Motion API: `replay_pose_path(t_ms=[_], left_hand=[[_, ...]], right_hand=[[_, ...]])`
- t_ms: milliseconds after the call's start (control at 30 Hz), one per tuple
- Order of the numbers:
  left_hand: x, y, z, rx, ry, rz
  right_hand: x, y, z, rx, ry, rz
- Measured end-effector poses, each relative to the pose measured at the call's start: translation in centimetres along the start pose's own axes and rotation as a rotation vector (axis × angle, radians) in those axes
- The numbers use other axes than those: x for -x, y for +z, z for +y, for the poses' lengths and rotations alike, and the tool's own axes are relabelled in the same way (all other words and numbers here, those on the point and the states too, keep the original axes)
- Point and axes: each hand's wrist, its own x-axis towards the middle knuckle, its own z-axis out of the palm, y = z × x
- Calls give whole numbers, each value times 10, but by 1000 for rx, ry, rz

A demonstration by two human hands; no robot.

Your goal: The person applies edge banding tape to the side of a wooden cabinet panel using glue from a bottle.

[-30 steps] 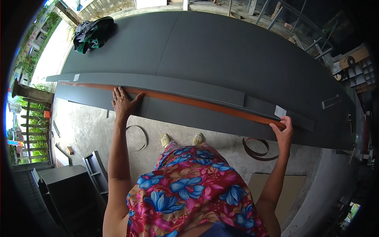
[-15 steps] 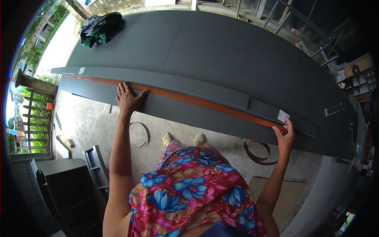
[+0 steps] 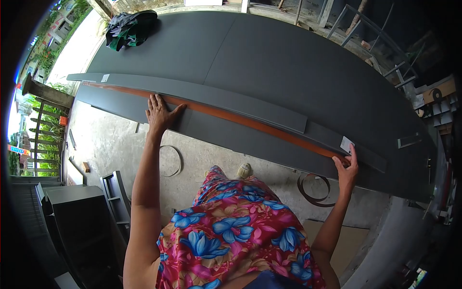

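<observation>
L hand (image 3: 161, 113): flat, palm down, fingers spread wide, gripping nothing; presses on lower grey panel (image 3: 231, 139), thumb tip touching the edge-banding strip (image 3: 240, 120).
R hand (image 3: 347, 168): thumb & fingers closed on the strip's R end, index tip just beside white label (image 3: 346, 144).
Strip: orange-brown, thin, long; runs L to R between the lower panel & a narrow grey panel (image 3: 202, 96), lying along their seam.
Worktop (image 3: 288, 58): large dark grey sheet, carries both panels; seam down the middle.
Cloth bundle (image 3: 130, 26): green/dark, far L corner of worktop, well apart from hands.
Banding coil (image 3: 315, 190): brown, on concrete floor (image 3: 110, 144), below R hand.
Thin ring (image 3: 169, 161): on floor, below L forearm.
Grey cabinet (image 3: 72, 216): floor, L side, near L elbow.
Cardboard sheet (image 3: 349, 241): floor, R side.
</observation>
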Motion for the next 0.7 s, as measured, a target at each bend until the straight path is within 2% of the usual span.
replay_pose_path(t_ms=[333,533,700], left_hand=[[2,-5,3,11,3,-15],[7,-4,8,16,-15,49],[27,9,23,11,79,183]], right_hand=[[2,1,0,10,35,28],[0,0,-1,51,68,24],[1,-2,-5,9,60,-3]])
